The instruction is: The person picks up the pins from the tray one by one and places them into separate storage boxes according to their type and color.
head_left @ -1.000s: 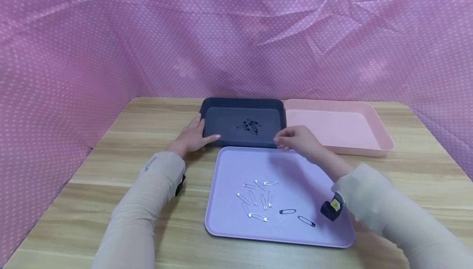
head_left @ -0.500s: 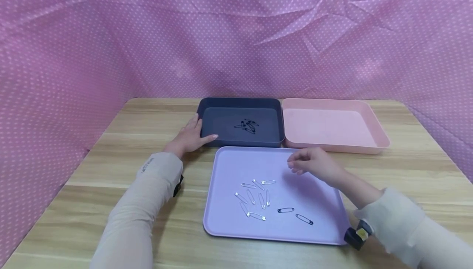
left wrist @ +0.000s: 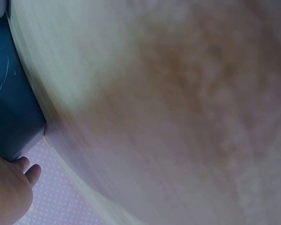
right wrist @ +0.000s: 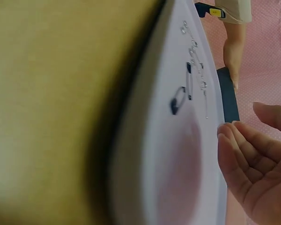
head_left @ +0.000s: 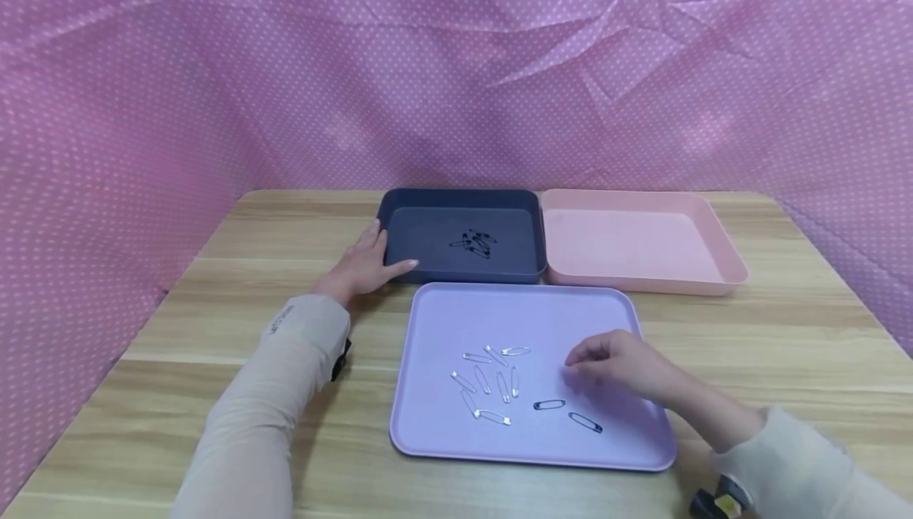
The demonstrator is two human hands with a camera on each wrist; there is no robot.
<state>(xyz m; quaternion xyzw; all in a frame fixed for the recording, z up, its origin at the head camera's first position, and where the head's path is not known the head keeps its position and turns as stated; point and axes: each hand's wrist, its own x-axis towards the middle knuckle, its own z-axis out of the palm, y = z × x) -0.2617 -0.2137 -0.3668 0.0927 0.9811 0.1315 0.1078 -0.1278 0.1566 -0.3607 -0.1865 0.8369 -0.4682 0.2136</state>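
Observation:
My left hand [head_left: 361,267] rests spread at the left corner of the dark blue tray [head_left: 428,269], its thumb along the front rim. Several black safety pins [head_left: 476,243] lie bunched in that tray. Over the right part of the lilac tray [head_left: 456,309] hovers my right hand [head_left: 620,364], fingers loosely bent and thumb apart; the right wrist view shows nothing between them. Below it lie two black safety pins, one level [head_left: 549,405] and one slanted [head_left: 586,422]. Several silver safety pins [head_left: 502,384] are scattered left of them.
A pink tray [head_left: 642,246] stands to the right of the dark blue one, with bare floor showing. All three trays sit on a wood-grain table [head_left: 214,297]. A pink dotted cloth [head_left: 456,67] hangs behind and at the sides.
My right hand has come back from the dark blue tray's front right corner, down and rightward over the lilac tray. The left hand keeps its place on the dark blue tray.

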